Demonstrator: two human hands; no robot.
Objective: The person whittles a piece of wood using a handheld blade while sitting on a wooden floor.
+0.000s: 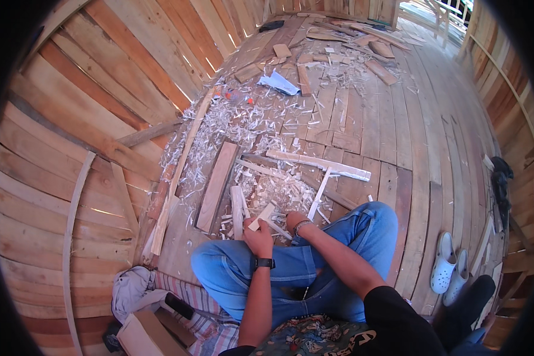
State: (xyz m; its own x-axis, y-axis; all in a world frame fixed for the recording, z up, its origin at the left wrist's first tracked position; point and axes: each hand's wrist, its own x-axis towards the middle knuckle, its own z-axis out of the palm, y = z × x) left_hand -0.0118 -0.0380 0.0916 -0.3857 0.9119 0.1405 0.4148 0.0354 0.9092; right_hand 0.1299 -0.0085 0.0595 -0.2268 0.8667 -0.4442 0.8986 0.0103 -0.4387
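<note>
I sit cross-legged on a plank floor, both hands low in front of my knees. My left hand (258,239), with a dark watch on its wrist, is closed round a short pale piece of wood (262,216) that points up and to the right. Just to its right, my right hand (293,222) looks closed, a bracelet at its wrist; what it grips is hidden. A thin pale strip (279,229) lies below and between the hands. Wood chips (279,193) are heaped just beyond them. An upright-lying wood block (237,207) is beside my left hand.
A thick board (218,187) and a long batten (184,172) lie at the left, among curled shavings (213,127). A pale beam (320,164) crosses ahead. Offcuts (380,71) litter the far floor. Pale clogs (443,264) stand at right; a cardboard box (151,335) and phone (179,305) at lower left.
</note>
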